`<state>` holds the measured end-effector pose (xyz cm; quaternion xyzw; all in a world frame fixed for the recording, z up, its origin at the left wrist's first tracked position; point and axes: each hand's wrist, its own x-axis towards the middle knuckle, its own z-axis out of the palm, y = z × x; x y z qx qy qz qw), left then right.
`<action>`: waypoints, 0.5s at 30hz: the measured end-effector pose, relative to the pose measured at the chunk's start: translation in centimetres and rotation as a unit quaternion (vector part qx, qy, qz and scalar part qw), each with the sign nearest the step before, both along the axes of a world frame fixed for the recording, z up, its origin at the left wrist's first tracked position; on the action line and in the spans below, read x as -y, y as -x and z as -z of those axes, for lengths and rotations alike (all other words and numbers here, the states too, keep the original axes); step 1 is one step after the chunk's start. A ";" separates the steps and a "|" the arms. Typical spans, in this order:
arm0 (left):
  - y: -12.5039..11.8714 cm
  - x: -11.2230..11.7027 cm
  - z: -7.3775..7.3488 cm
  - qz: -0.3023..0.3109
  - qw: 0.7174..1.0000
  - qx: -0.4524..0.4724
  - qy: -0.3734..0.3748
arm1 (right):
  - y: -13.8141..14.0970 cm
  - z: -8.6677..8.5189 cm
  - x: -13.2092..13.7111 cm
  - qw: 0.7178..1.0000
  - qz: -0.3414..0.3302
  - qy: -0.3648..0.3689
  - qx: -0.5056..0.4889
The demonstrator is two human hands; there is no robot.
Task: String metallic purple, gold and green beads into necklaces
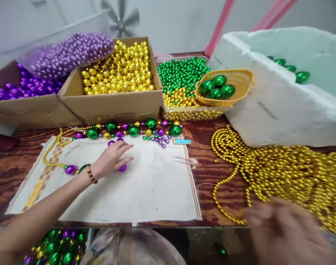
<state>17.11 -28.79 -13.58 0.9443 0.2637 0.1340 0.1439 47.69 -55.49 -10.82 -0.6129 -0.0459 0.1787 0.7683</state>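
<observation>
Much bare cloth beside open left hand; right hand blurred, grip unclear

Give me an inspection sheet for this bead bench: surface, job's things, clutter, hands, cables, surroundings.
Surface: wooden table with a white cloth spread on it.
Job's things: strung green, purple and gold beads along the cloth's far edge; gold bead strands heaped right.
Clutter: loose purple beads; clear tool; blue tag.
Hands: left hand open on cloth, fingers beside a purple bead; right hand blurred, over gold bead strands.
Cables: nothing seen.
Surroundings: boxes of beads; yellow basket; foam box; fan.
</observation>
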 end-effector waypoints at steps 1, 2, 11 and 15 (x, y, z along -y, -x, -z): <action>-2.2 -0.5 -1.0 0.000 1.000 0.027 -0.015 | 1.3 1.1 -0.9 0.999 -0.049 0.016 0.007; -4.7 -1.0 -2.1 0.005 0.998 0.045 -0.036 | 2.6 2.3 -1.7 0.994 -0.107 0.038 0.006; -28.8 -10.8 -7.2 -0.027 0.984 -0.108 -0.137 | 9.3 10.1 -4.2 0.959 -0.279 0.041 -0.022; -32.3 -13.7 -6.3 -0.063 0.975 -0.188 -0.105 | 9.0 11.2 -3.7 0.952 -0.303 0.041 -0.022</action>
